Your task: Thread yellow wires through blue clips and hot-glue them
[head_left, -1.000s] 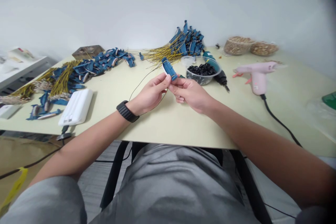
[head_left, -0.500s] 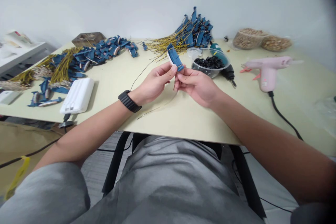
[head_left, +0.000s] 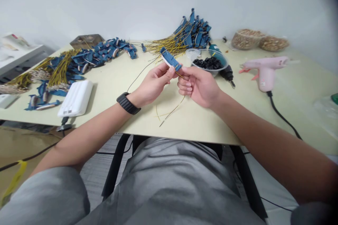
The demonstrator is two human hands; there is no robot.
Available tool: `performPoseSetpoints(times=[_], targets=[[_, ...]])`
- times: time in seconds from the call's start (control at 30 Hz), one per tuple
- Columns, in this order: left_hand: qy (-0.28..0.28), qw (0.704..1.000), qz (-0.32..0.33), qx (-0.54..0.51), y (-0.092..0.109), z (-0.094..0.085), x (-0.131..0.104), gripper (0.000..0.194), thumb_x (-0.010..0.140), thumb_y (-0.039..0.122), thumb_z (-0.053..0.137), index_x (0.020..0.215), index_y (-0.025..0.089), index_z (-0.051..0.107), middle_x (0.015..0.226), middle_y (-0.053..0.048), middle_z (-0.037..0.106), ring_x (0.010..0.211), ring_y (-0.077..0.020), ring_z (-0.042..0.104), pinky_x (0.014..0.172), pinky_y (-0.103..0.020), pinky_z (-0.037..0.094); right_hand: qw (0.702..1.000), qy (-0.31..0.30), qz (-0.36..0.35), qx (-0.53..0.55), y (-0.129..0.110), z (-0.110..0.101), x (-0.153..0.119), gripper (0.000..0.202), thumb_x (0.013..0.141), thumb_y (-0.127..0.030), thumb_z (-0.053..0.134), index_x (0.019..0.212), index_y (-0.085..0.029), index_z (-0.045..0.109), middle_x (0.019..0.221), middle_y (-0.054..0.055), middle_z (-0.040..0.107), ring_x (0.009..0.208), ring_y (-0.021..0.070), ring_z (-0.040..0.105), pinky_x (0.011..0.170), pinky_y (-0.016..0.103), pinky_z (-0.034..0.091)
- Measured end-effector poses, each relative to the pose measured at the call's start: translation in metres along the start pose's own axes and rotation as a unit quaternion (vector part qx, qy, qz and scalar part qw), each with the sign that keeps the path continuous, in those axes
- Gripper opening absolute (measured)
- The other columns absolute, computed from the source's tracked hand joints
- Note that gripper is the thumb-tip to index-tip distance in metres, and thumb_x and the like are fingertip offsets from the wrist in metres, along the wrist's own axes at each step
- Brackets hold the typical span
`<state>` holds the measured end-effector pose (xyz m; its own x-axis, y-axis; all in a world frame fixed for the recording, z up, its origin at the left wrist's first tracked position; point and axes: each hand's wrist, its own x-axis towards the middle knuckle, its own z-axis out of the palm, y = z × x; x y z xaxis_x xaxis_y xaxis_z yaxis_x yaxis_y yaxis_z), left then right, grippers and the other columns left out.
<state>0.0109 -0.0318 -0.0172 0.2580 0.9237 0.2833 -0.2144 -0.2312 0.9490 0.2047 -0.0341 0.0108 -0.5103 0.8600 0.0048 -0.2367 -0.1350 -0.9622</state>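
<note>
A curved blue plastic part (head_left: 170,59) with a pale strip along one side is pinched between the thumb and fingers of my left hand (head_left: 155,82). It tilts down towards the right. My right hand (head_left: 196,84) is closed at the part's lower end, around a thin yellow and black wire (head_left: 180,75) that leaves the part there. Below my fingers the wire (head_left: 173,111) curves down and left over the table, its ends spread apart. Another dark wire (head_left: 139,75) runs from behind the part towards my left wrist.
On the pale table (head_left: 211,121) lie a pile of blue parts (head_left: 105,53), a wired bundle of blue parts (head_left: 194,31) and a white power bank (head_left: 75,98). A tub of black pieces (head_left: 210,64) stands by a green-and-black tool (head_left: 227,75). At right sits a pink glue gun (head_left: 265,70).
The blue part has shifted a little left and turned flatter. My right fingers have moved off its end and curled round the wire, whose loose ends have swung right.
</note>
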Motion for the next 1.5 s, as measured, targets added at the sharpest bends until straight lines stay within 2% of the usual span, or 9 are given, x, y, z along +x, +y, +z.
performPoseSetpoints(times=[0.2, 0.43, 0.57, 0.7, 0.87, 1.07, 1.2, 1.33, 1.5], targets=[[0.04, 0.998, -0.033, -0.026, 0.003, 0.0, 0.001, 0.033, 0.1, 0.054, 0.093, 0.115, 0.027, 0.083, 0.109, -0.006, 0.078, 0.123, -0.0279, 0.073, 0.1, -0.038, 0.056, 0.999, -0.001, -0.001, -0.036, 0.001, -0.004, 0.0, 0.03, 0.09, -0.044, 0.084, 0.087, -0.021, 0.065, 0.069, -0.007, 0.03, 0.06, 0.0117, 0.018, 0.057, 0.03, 0.014], [0.077, 0.997, -0.006, -0.001, 0.008, -0.008, 0.005, 0.029, 0.102, 0.052, 0.092, 0.11, 0.026, 0.081, 0.126, -0.004, 0.077, 0.137, -0.0285, 0.07, 0.101, -0.037, 0.056, 0.999, 0.004, 0.021, -0.029, 0.003, -0.005, 0.0, 0.023, 0.087, -0.036, 0.086, 0.088, -0.019, 0.07, 0.067, -0.008, 0.034, 0.059, 0.0099, 0.02, 0.054, 0.029, 0.013], [0.095, 0.995, 0.002, 0.023, 0.013, -0.015, 0.008, 0.031, 0.108, 0.053, 0.084, 0.104, 0.024, 0.076, 0.133, -0.004, 0.076, 0.142, -0.028, 0.067, 0.105, -0.036, 0.055, 0.999, -0.002, 0.035, -0.032, 0.002, -0.004, -0.003, 0.024, 0.087, -0.035, 0.088, 0.088, -0.019, 0.07, 0.066, -0.008, 0.035, 0.057, 0.009, 0.023, 0.053, 0.028, 0.015], [0.105, 0.994, 0.012, 0.037, 0.019, -0.021, 0.009, 0.031, 0.113, 0.054, 0.078, 0.104, 0.024, 0.073, 0.14, -0.003, 0.074, 0.147, -0.0278, 0.064, 0.109, -0.039, 0.053, 0.999, -0.026, 0.037, -0.028, 0.002, -0.003, -0.006, 0.022, 0.091, -0.035, 0.088, 0.089, -0.019, 0.073, 0.065, -0.007, 0.043, 0.056, 0.0094, 0.034, 0.052, 0.026, 0.026], [0.12, 0.991, 0.003, 0.057, 0.022, -0.029, 0.011, 0.036, 0.111, 0.061, 0.078, 0.11, 0.025, 0.073, 0.146, -0.004, 0.073, 0.153, -0.0301, 0.059, 0.117, -0.042, 0.05, 0.997, -0.031, 0.03, -0.058, 0.003, -0.004, -0.006, 0.02, 0.094, -0.034, 0.09, 0.09, -0.018, 0.079, 0.072, 0.001, 0.061, 0.064, 0.0136, 0.054, 0.062, 0.029, 0.052], [0.133, 0.989, 0.004, 0.063, 0.024, -0.031, 0.013, 0.04, 0.106, 0.066, 0.083, 0.117, 0.028, 0.075, 0.148, -0.004, 0.072, 0.158, -0.0335, 0.057, 0.12, -0.047, 0.048, 0.994, -0.008, 0.061, -0.096, 0.001, -0.004, -0.006, 0.025, 0.101, -0.038, 0.087, 0.09, -0.017, 0.079, 0.071, 0.002, 0.061, 0.057, 0.014, 0.053, 0.051, 0.029, 0.048], [0.137, 0.989, 0.008, 0.047, 0.023, -0.029, 0.013, 0.034, 0.107, 0.059, 0.084, 0.113, 0.026, 0.075, 0.145, -0.005, 0.073, 0.154, -0.0315, 0.061, 0.116, -0.044, 0.052, 0.986, 0.045, 0.08, -0.136, 0.002, -0.004, -0.003, 0.026, 0.107, -0.037, 0.081, 0.09, -0.016, 0.08, 0.088, 0.011, 0.074, 0.069, 0.0183, 0.067, 0.06, 0.032, 0.061], [0.107, 0.993, 0.02, 0.041, 0.015, -0.028, 0.012, 0.034, 0.105, 0.059, 0.085, 0.113, 0.028, 0.078, 0.134, -0.004, 0.077, 0.142, -0.0283, 0.067, 0.105, -0.037, 0.056, 0.978, 0.108, 0.005, -0.176, 0.008, -0.005, 0.002, 0.02, 0.106, -0.033, 0.083, 0.093, -0.019, 0.078, 0.108, 0.011, 0.08, 0.093, 0.0192, 0.073, 0.07, 0.027, 0.064], [0.054, 0.998, 0.018, 0.018, 0.0, -0.022, 0.008, 0.041, 0.097, 0.064, 0.092, 0.114, 0.028, 0.084, 0.117, -0.005, 0.079, 0.12, -0.0259, 0.072, 0.094, -0.035, 0.054, 0.981, 0.098, -0.09, -0.141, 0.009, -0.005, 0.001, 0.041, 0.092, -0.056, 0.096, 0.104, -0.023, 0.073, 0.105, 0.006, 0.079, 0.093, 0.0174, 0.071, 0.072, 0.026, 0.062]])
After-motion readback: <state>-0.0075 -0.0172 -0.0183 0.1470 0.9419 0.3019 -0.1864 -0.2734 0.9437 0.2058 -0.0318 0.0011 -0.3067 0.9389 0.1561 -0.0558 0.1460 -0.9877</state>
